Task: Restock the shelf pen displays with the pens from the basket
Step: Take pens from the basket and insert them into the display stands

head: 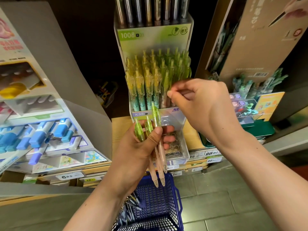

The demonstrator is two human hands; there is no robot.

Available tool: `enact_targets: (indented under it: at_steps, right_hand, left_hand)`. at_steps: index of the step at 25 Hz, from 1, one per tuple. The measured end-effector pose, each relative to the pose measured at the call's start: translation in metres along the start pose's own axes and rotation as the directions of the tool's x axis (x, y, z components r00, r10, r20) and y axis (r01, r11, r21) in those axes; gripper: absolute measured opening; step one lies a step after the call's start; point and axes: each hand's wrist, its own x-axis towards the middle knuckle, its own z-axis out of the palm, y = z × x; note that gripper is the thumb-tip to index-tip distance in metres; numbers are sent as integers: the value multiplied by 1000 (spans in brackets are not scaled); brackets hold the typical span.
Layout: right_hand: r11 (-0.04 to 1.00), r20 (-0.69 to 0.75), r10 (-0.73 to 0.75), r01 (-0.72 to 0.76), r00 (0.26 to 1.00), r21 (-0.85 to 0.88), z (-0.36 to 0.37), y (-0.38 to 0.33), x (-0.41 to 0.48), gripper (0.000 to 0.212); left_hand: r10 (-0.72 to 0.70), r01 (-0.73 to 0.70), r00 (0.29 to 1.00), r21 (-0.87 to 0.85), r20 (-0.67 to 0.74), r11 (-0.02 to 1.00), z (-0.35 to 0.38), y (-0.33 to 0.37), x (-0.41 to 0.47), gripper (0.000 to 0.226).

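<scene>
Left fingers (168,139) grip three pens (156,119); right fingers (183,85) pinch a display pen (165,80).

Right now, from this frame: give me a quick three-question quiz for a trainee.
1. How many pens does the left hand grip?
2. True or false: the basket sits above the pen rack.
3. The right hand pinches: A) a price tag B) a green pen at the rack C) the basket's rim.
Key: 1 three; 2 false, it is below; 3 B.
</scene>
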Motion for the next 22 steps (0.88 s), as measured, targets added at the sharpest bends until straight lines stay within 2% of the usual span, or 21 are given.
enact_targets:
  at_steps: [2, 4, 6, 7, 9, 11, 13, 15, 18, 21, 22]
  right_hand:
    - [993, 96, 86, -94, 992, 73, -2, 1, -8, 10]
    - [928, 296, 173, -256, 940, 272, -4, 0, -18, 9]
    - [849, 454, 155, -353, 878, 394, -6, 0, -26, 11]
    - [839, 474, 143, -360, 869, 409, -7, 1, -28, 12]
    - [820, 412, 161, -354, 897, 450, -11, 4, -27, 11]
    - [783, 260, 189, -305, 947, 542, -19, 5, -19, 7]
    - [824, 52, 178, -178, 983, 538, -30, 4, -7, 5]
    - [873, -118, 146, -72, 982, 483, -38, 2, 3, 12]
    - [918, -172, 100, -25, 980, 395, -37, -2, 11, 17]
    - [955, -167, 72, -20, 983, 296, -28, 0, 10, 22]
    - [957, -170, 62, -10, 984, 289, -25, 1, 10, 22]
  left_hand:
    - [29, -29, 1000, 5, -6, 1000, 3, 3, 1, 21]
    - [46, -46, 999, -2, -5, 999, 5, 4, 2, 23]
    - [56, -56, 998, 17, -3, 998, 6, 3, 3, 24]
    - [57, -57, 998, 16, -9, 998, 7, 3, 3, 24]
    - [48, -49, 998, -16, -33, 999, 7, 1, 3, 26]
    - [36, -38, 997, -35, -63, 999, 7, 0, 4, 27]
    - [13, -17, 996, -44, -88, 999, 7, 0, 4, 28]
    - [-14, 9, 995, -47, -99, 999, 7, 0, 3, 31]
    - [-56, 51, 993, -52, -105, 997, 8, -1, 2, 35]
    - [-67, 65, 995, -33, -72, 997, 8, -2, 1, 18]
    - [-76, 74, 995, -33, -70, 997, 9, -2, 1, 18]
